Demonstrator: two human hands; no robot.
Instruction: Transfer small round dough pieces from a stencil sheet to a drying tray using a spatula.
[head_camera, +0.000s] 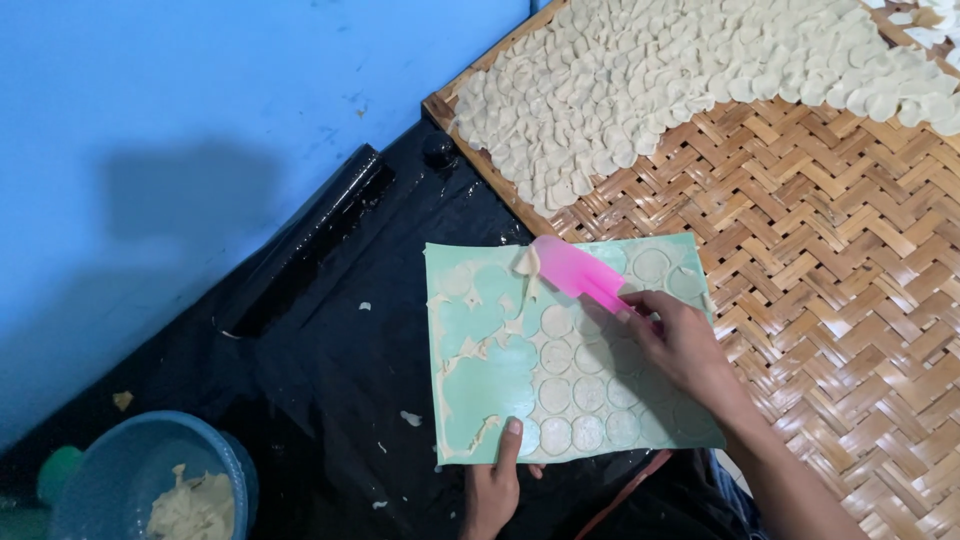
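A big woven bamboo tray (830, 250) lies on the right, with many small round dough pieces (660, 70) spread over its top part. A black plastic sheet (330, 400) covers the floor. On it lies a green mat (480, 350) with cut dough circles (575, 395). The right hand (680, 340) is closed around a pink scraper (575, 270), whose tip sits under a dough scrap. The left hand (495, 480) pinches the mat's near edge, thumb on top. A blue bowl (150, 480) holds scraps. Lifting circles looks like the step now; it needs a gentle slide.
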